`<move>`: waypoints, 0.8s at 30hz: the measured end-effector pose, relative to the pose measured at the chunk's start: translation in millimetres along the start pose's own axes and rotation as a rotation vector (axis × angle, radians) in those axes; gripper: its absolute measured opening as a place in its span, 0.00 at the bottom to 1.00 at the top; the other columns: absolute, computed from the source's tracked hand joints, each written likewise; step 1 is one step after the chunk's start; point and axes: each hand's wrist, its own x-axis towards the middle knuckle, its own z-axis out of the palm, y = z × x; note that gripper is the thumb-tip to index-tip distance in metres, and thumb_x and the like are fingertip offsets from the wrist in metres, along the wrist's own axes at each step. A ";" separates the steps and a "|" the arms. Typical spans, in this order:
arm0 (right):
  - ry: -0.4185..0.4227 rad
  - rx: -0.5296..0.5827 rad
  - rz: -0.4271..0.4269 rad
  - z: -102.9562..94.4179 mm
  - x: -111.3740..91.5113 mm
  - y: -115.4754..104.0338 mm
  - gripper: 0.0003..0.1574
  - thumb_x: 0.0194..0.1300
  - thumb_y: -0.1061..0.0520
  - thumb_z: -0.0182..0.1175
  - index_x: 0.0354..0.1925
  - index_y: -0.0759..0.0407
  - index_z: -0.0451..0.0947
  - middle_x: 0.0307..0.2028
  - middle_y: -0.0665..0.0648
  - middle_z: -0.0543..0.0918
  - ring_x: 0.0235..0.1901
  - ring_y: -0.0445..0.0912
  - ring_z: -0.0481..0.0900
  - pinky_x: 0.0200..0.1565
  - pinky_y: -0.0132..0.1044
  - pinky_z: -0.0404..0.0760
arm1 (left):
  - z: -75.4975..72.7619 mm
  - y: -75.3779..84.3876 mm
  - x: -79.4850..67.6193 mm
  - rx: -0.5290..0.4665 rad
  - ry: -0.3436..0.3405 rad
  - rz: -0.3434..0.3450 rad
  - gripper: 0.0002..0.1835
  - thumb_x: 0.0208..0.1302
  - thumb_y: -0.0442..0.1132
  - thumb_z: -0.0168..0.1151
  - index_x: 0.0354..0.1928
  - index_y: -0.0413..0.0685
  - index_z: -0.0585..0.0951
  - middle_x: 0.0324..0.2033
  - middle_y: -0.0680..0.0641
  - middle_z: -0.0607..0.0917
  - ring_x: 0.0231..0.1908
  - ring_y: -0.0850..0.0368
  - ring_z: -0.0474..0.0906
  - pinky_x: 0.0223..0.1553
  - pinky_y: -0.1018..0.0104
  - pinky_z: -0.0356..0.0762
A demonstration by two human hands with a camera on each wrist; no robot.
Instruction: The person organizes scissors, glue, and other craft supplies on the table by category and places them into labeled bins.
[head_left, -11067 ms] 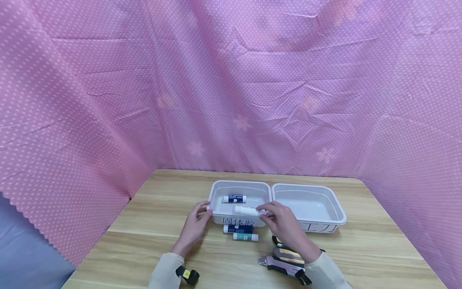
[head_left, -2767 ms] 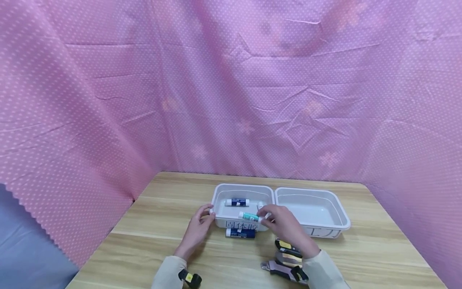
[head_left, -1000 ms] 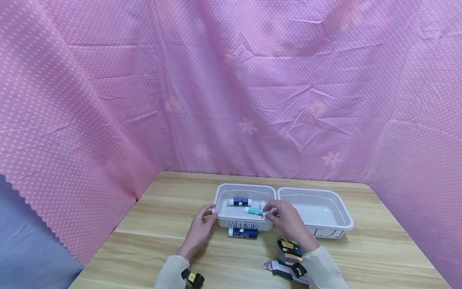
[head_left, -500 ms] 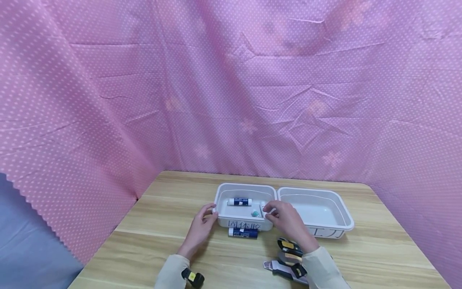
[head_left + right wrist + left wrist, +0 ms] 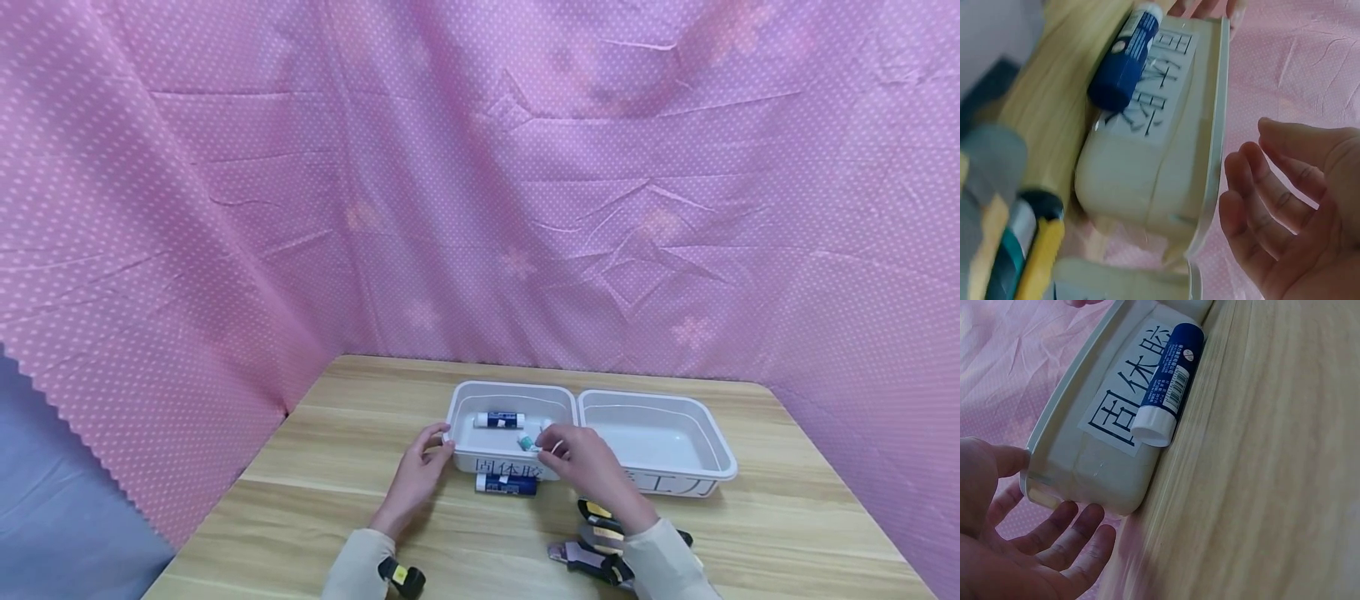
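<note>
Pink dotted cloth (image 5: pixel 525 183) fills the upper part of the head view, behind your pale wooden table (image 5: pixel 285 517). At centre, your left hand (image 5: pixel 417 477) grips the near left corner of the left bin (image 5: pixel 517 400); in the left wrist view, your thumb lies on the rim and the other fingers rest against the end wall. Your right hand (image 5: pixel 588 462) hovers at the near right part of the same bin. Its fingers are loosely bent, with nothing visible between them; you cannot tell whether their tips touch the green stick (image 5: pixel 527 443), which lies just beside them inside the bin, its right end hidden.

Farther back in that bin lies a blue stick (image 5: pixel 500 420), on its side, and next to your right fingers a white stick (image 5: pixel 546 424) shows only in part. On the table, right against the front wall, you have a second blue stick (image 5: pixel 506 485), below the bin's label (image 5: pixel 1124 394) with its black characters.

To the right, the right bin (image 5: pixel 652 450) stands alongside the left one. Several knives (image 5: pixel 600 540) lie close together at lower centre-right, partly covered by your right wrist and pale sleeve (image 5: pixel 667 560).
</note>
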 end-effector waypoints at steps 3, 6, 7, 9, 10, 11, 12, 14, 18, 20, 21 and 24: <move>-0.029 0.028 -0.030 2.9 -1.7 -2.2 0.04 0.66 0.60 0.69 0.40 0.53 0.86 0.36 0.48 0.88 0.34 0.40 0.84 0.36 0.31 0.83 | -0.1 0.5 -0.1 0.001 0.002 0.002 0.24 0.77 0.51 0.56 0.70 0.54 0.72 0.65 0.37 0.76 0.61 0.40 0.78 0.64 0.43 0.75; -0.068 0.038 -0.049 5.9 -3.5 -3.4 0.03 0.67 0.59 0.68 0.40 0.54 0.86 0.37 0.48 0.88 0.34 0.40 0.85 0.36 0.31 0.84 | -0.5 1.3 -0.5 0.002 0.001 0.005 0.25 0.77 0.51 0.56 0.70 0.53 0.72 0.65 0.37 0.76 0.61 0.39 0.78 0.64 0.43 0.75; -0.089 0.040 -0.054 6.9 -4.2 -3.8 0.04 0.67 0.59 0.68 0.41 0.54 0.86 0.37 0.48 0.88 0.34 0.40 0.85 0.37 0.32 0.84 | -0.5 1.6 -0.7 0.001 0.000 0.004 0.25 0.77 0.51 0.56 0.70 0.53 0.72 0.65 0.37 0.76 0.61 0.39 0.78 0.64 0.42 0.75; -0.135 0.026 -0.059 9.4 -5.6 -4.0 0.05 0.67 0.57 0.68 0.42 0.55 0.87 0.37 0.47 0.88 0.34 0.39 0.84 0.37 0.34 0.84 | -0.5 2.2 -1.5 0.004 -0.003 0.000 0.25 0.77 0.52 0.56 0.70 0.53 0.71 0.65 0.37 0.76 0.62 0.39 0.78 0.64 0.42 0.75; -0.157 0.012 -0.065 11.0 -6.3 -3.8 0.06 0.67 0.56 0.68 0.43 0.55 0.87 0.38 0.48 0.88 0.34 0.39 0.84 0.37 0.34 0.83 | -0.3 2.7 -1.9 0.002 -0.004 -0.002 0.25 0.77 0.52 0.56 0.70 0.53 0.71 0.65 0.37 0.76 0.62 0.38 0.77 0.64 0.42 0.75; -0.177 -0.005 -0.073 12.8 -7.1 -3.4 0.07 0.67 0.55 0.68 0.43 0.55 0.87 0.38 0.48 0.89 0.34 0.38 0.84 0.37 0.35 0.83 | -0.2 3.3 -2.4 0.001 -0.005 -0.003 0.25 0.77 0.52 0.56 0.70 0.53 0.71 0.65 0.36 0.76 0.62 0.38 0.77 0.64 0.42 0.75; -0.195 -0.021 -0.079 14.7 -7.8 -3.0 0.09 0.67 0.54 0.68 0.44 0.55 0.87 0.39 0.48 0.89 0.34 0.38 0.84 0.38 0.36 0.83 | -0.2 3.5 -2.8 -0.001 -0.005 -0.006 0.25 0.77 0.52 0.56 0.71 0.53 0.71 0.66 0.36 0.76 0.62 0.38 0.77 0.64 0.41 0.74; -0.223 -0.047 -0.096 18.4 -9.2 -1.7 0.10 0.66 0.53 0.69 0.45 0.54 0.87 0.41 0.49 0.90 0.34 0.38 0.84 0.38 0.37 0.84 | -0.1 3.8 -3.3 0.001 -0.005 -0.009 0.25 0.77 0.52 0.56 0.71 0.54 0.71 0.66 0.36 0.75 0.63 0.37 0.77 0.64 0.41 0.74; -0.249 -0.086 -0.099 24.3 -11.1 0.2 0.13 0.66 0.51 0.69 0.47 0.53 0.87 0.43 0.51 0.89 0.33 0.36 0.82 0.38 0.37 0.82 | -0.2 3.4 -3.0 0.006 0.000 -0.010 0.24 0.77 0.52 0.56 0.70 0.55 0.72 0.66 0.37 0.76 0.62 0.38 0.77 0.65 0.41 0.74; -0.253 -0.103 -0.090 26.4 -11.9 0.2 0.13 0.66 0.51 0.69 0.47 0.53 0.87 0.42 0.50 0.89 0.32 0.36 0.79 0.36 0.36 0.80 | -0.1 3.5 -2.8 0.008 0.002 -0.006 0.24 0.77 0.52 0.56 0.70 0.55 0.72 0.66 0.37 0.76 0.62 0.39 0.77 0.64 0.41 0.74; -0.254 -0.113 -0.084 27.2 -12.4 0.0 0.14 0.66 0.50 0.69 0.47 0.53 0.86 0.42 0.50 0.88 0.32 0.36 0.78 0.36 0.36 0.79 | -0.1 3.4 -2.6 0.008 0.002 -0.005 0.24 0.77 0.52 0.56 0.70 0.56 0.72 0.66 0.37 0.76 0.62 0.39 0.78 0.64 0.41 0.74; -0.267 -0.127 -0.069 28.5 -14.1 -1.8 0.15 0.66 0.50 0.69 0.48 0.54 0.86 0.43 0.50 0.88 0.31 0.36 0.78 0.35 0.36 0.78 | -0.2 3.0 -2.6 0.008 0.002 -0.003 0.24 0.77 0.52 0.56 0.70 0.56 0.72 0.65 0.37 0.76 0.61 0.39 0.78 0.64 0.41 0.74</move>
